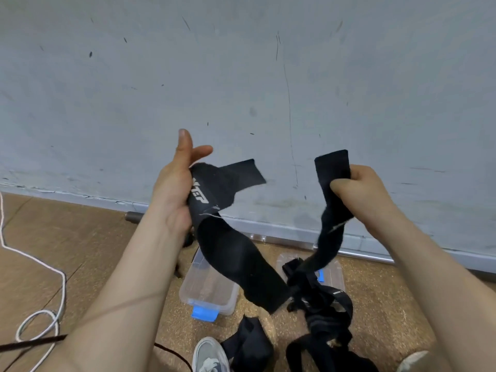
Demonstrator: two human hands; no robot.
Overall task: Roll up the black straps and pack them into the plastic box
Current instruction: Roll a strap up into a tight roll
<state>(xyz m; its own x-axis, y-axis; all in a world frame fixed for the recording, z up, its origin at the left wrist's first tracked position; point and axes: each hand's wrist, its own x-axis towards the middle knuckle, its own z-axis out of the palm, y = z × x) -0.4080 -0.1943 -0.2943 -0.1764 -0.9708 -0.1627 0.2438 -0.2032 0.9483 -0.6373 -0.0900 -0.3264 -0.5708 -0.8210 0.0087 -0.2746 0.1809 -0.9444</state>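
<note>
My left hand [175,183] grips a wide black strap [230,245] with white lettering; its thumb and forefinger stick out while the strap hangs down in a curve over the box. My right hand [359,191] is closed on the end of a second black strap [331,210], which trails down into a tangled pile of black straps [319,299] on the floor. A clear plastic box [208,288] with a blue latch stands open on the floor below my hands. Its clear lid [334,269] lies to the right, partly under the pile.
A grey scuffed wall [241,76] rises close ahead above a brown floor [80,237]. A white cord [35,269] loops at the left, with a dark cable near it. My grey shoe [210,355] shows at the bottom, next to another black strap [247,345].
</note>
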